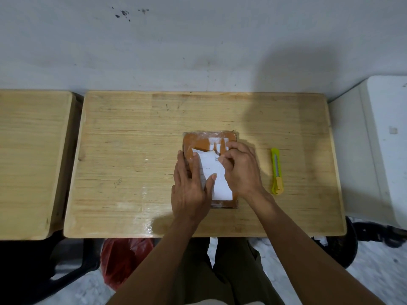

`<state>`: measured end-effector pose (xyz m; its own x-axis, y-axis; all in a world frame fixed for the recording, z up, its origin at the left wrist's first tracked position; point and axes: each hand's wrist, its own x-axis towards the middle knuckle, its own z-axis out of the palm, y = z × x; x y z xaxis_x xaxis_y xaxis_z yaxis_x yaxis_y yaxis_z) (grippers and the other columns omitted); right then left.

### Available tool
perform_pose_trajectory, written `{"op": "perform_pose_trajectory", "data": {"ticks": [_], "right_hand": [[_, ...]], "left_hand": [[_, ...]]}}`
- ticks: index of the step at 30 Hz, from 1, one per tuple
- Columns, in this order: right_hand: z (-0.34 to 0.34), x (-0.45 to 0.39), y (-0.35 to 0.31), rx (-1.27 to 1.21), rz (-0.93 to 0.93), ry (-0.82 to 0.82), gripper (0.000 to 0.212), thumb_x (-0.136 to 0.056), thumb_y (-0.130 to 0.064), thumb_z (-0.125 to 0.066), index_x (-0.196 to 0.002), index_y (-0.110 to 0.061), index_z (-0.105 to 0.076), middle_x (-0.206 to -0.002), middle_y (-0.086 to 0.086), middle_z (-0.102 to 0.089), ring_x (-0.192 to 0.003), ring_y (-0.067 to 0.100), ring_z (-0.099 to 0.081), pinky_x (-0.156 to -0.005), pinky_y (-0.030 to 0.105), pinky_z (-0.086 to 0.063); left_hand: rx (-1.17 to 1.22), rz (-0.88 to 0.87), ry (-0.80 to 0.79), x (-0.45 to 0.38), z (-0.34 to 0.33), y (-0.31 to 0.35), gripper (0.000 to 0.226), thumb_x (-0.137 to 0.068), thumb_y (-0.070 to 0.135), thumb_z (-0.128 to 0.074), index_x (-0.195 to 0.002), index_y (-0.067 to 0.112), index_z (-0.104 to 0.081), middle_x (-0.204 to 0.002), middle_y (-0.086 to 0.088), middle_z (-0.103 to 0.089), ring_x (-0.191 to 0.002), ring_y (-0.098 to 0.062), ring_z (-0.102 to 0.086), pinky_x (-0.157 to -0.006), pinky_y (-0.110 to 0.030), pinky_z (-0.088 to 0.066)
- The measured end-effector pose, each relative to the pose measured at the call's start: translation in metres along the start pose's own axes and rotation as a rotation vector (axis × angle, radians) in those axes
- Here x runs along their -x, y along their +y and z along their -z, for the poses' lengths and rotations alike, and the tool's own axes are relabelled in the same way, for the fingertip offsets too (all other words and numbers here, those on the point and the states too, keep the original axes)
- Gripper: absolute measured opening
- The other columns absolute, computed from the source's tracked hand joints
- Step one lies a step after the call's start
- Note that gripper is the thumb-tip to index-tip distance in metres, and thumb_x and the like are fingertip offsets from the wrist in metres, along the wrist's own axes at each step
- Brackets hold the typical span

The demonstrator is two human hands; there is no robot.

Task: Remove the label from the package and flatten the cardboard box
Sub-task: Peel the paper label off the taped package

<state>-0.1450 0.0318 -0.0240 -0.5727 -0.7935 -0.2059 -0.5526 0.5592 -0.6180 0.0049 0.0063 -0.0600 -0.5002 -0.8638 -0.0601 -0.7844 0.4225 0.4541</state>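
An orange-brown cardboard package (196, 142) wrapped in clear tape lies flat in the middle of the wooden table (132, 150). A white paper label (217, 172) covers its near half, with its upper edge torn and ragged; white scraps remain near the far right corner. My left hand (190, 188) presses flat on the package's left side, thumb on the label. My right hand (240, 170) rests on the right side, fingertips pinched at the label's torn upper edge.
A yellow-green utility knife (276, 171) lies on the table right of the package. A second wooden table (30, 161) stands to the left, a white unit (378, 150) to the right. A red plastic bag (124, 258) sits on the floor beneath, by my legs.
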Motion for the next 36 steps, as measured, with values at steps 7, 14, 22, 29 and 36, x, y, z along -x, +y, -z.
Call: {"op": "perform_pose_trajectory", "data": {"ticks": [7,14,22,29,36], "right_hand": [[0.017,-0.003,-0.005,-0.262,-0.165,-0.185,0.017,-0.091,-0.014,-0.067,-0.081,-0.001,-0.073,-0.143,-0.002,-0.046,-0.13,0.007,-0.043,-0.088,0.003,-0.034],[0.026,-0.005,-0.013,-0.393,-0.275,-0.317,0.011,-0.088,-0.017,-0.072,-0.077,-0.014,-0.07,-0.148,-0.01,-0.036,-0.119,0.0,-0.043,-0.094,0.02,-0.039],[0.034,-0.013,-0.01,-0.547,-0.379,-0.438,0.016,-0.086,-0.014,-0.074,-0.1,-0.007,-0.072,-0.149,-0.013,-0.038,-0.127,0.009,-0.048,-0.092,0.029,-0.04],[0.04,-0.007,-0.014,-0.77,-0.473,-0.442,0.017,-0.089,-0.016,-0.07,-0.105,-0.013,-0.073,-0.108,-0.007,-0.07,-0.09,0.003,-0.065,-0.074,0.023,-0.051],[0.054,0.008,-0.001,-0.7,-0.431,-0.209,0.011,-0.092,-0.025,-0.066,-0.093,-0.016,-0.073,-0.083,-0.012,-0.069,-0.07,-0.005,-0.06,-0.06,0.018,-0.044]], "left_hand": [[-0.01,-0.049,0.033,0.001,-0.001,-0.001,0.076,-0.1,0.053,-0.048,-0.157,0.009,-0.023,-0.162,-0.027,-0.017,-0.144,-0.041,-0.035,-0.09,-0.046,-0.058],[-0.023,-0.05,0.06,0.004,-0.004,0.0,0.074,-0.101,0.053,-0.048,-0.156,0.009,-0.027,-0.162,-0.028,-0.019,-0.143,-0.041,-0.037,-0.088,-0.045,-0.058],[0.066,0.038,-0.004,0.005,0.0,0.005,0.078,-0.099,0.061,-0.037,-0.16,0.02,-0.011,-0.167,-0.017,-0.004,-0.15,-0.036,-0.023,-0.1,-0.049,-0.049],[0.125,0.079,-0.025,0.007,0.002,0.003,0.087,-0.099,0.06,-0.041,-0.16,0.013,0.0,-0.168,-0.014,-0.001,-0.154,-0.03,-0.014,-0.111,-0.048,-0.039],[0.144,0.114,-0.031,0.025,0.01,0.002,0.078,-0.1,0.061,-0.038,-0.16,0.027,-0.002,-0.168,-0.009,-0.003,-0.153,-0.027,-0.014,-0.109,-0.051,-0.042]]}}
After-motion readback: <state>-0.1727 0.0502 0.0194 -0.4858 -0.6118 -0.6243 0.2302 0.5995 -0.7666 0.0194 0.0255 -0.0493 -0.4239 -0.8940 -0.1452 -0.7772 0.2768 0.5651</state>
